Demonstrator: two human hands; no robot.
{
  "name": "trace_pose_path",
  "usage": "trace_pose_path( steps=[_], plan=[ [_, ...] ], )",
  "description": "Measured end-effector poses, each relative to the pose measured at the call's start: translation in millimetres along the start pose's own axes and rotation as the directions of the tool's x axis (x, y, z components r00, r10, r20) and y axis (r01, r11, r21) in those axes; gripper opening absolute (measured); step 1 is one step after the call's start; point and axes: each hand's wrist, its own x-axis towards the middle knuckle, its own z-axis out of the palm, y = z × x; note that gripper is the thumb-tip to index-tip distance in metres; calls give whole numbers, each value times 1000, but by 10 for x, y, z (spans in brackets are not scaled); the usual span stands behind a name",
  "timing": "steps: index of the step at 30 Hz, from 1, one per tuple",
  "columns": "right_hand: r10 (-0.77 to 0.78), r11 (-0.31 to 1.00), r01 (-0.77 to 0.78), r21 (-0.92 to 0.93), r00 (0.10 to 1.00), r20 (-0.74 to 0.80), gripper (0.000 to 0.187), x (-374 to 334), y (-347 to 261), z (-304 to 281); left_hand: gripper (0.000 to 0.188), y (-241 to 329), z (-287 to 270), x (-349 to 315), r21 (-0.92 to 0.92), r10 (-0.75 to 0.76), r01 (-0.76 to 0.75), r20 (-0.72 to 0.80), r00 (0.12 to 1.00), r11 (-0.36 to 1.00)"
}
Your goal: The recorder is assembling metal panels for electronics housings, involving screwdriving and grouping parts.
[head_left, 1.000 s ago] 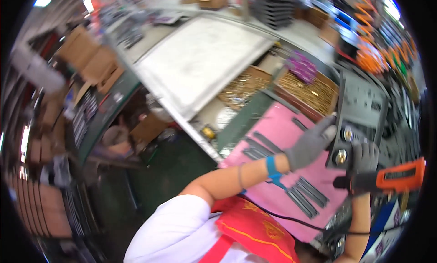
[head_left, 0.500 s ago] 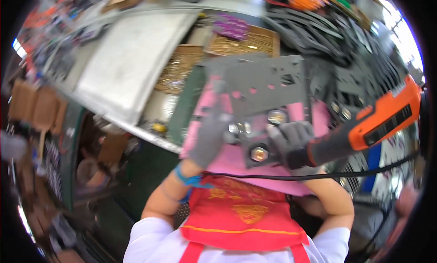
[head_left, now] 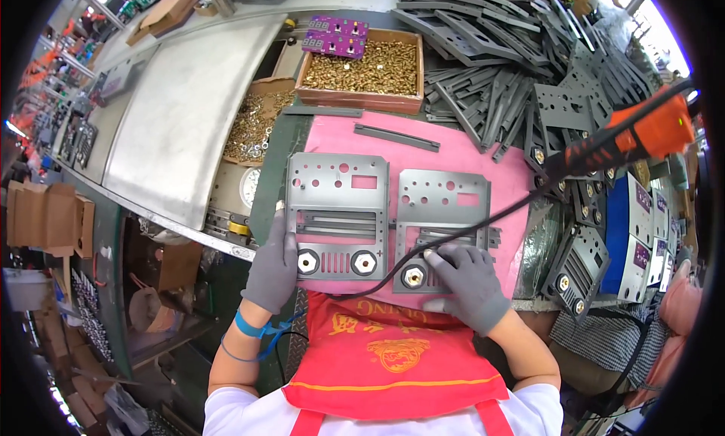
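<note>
Two grey metal panels with cut-outs are side by side before me. My left hand (head_left: 273,266), in a grey glove, grips the left edge of the left panel (head_left: 332,191); two silver hex nuts sit at its lower corners. The gloved fingers of my right hand (head_left: 470,285) are curled over the lower right of the right panel (head_left: 430,187). A nut with a brass centre (head_left: 414,277) shows beside the right thumb. An orange corded power tool (head_left: 653,130) hangs at the upper right, apart from both hands. Its black cable (head_left: 483,223) crosses over the right panel.
A pink mat (head_left: 332,134) carries loose grey strips (head_left: 396,137). Beyond it stands a box of brass fittings (head_left: 362,77) with purple circuit boards (head_left: 332,37) on its rim. Grey metal parts (head_left: 483,96) are heaped at the far right. A white sheet (head_left: 189,111) lies left.
The power tool, earlier beside my right hand, has moved up and right, away from it. A panel tilted over the mat earlier is gone from there; two panels now show side by side.
</note>
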Motion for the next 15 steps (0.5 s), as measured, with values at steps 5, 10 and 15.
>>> trace_pose_path(
  steps=[5, 10, 15],
  plan=[
    [61, 975, -12, 221, 974, -216, 35, -77, 372, -332, 50, 207, -299, 119, 484, -63, 42, 27, 998, 874],
    [255, 953, -195, 231, 103, -962, 37, 187, 940, -744, 27, 858, -374, 1255, 158, 535, -528, -5, 845, 834],
    [362, 909, 174, 378, 117, -925, 68, 1163, 1022, -1318, 30, 1102, 70, 2654, 173, 588, -624, 219, 779, 762]
  ],
)
